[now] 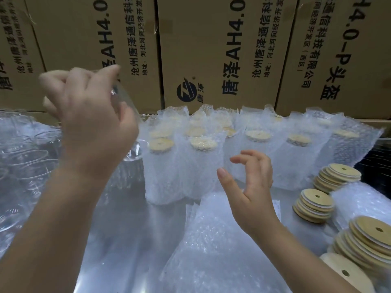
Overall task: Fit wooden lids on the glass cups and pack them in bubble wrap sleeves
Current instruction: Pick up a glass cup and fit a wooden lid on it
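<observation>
Glass cup (129, 115): gripped by left hand (88, 115), fingers (78, 75) curled round it, raised above desk (131, 218). Long axis steeply tilted, lower end down-right of fingers. Right hand (249, 187): loosely spread, empty, bubble wrap sleeves (211, 240) beneath. Cardboard boxes (211, 49) behind.

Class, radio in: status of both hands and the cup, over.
Left hand grips clear glass cup, raised, tilted. Right hand open over flat bubble wrap sleeves. Round wooden lids stacked right. Nothing blocking.

A packing area in a warehouse: tall brown printed cardboard cartons (211, 49) stand stacked behind the surface (131, 218), with rows of bubble-wrapped lidded cups (182, 166).
</observation>
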